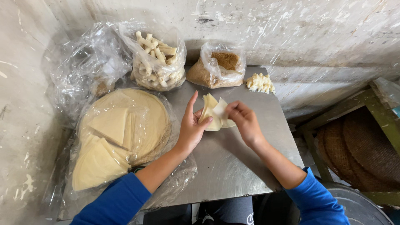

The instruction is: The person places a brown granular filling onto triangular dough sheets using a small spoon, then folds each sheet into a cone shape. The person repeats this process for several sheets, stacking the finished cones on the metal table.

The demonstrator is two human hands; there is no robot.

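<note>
Pale yellow and thin, a folded wedge of pastry sheet (214,113) is held above the brushed steel tabletop (233,162), between both hands and near the table's middle. The left hand (192,127) cradles it from below with the thumb pressed on its lower edge and the index finger pointing straight up beside it. The right hand (243,121) pinches the sheet's right corner between curled fingertips. Both forearms come out of blue sleeves (114,204). To the left, partly under clear plastic wrap, lies a round stack of pale pastry sheets (125,133) with cut wedges on top. Along the wall stand a clear bag of finished pale rolls (158,62) and a clear bag of brown crumbly filling (218,66), with a small heap of pale rolls (259,82) just beside it on the table's far right corner.
</note>
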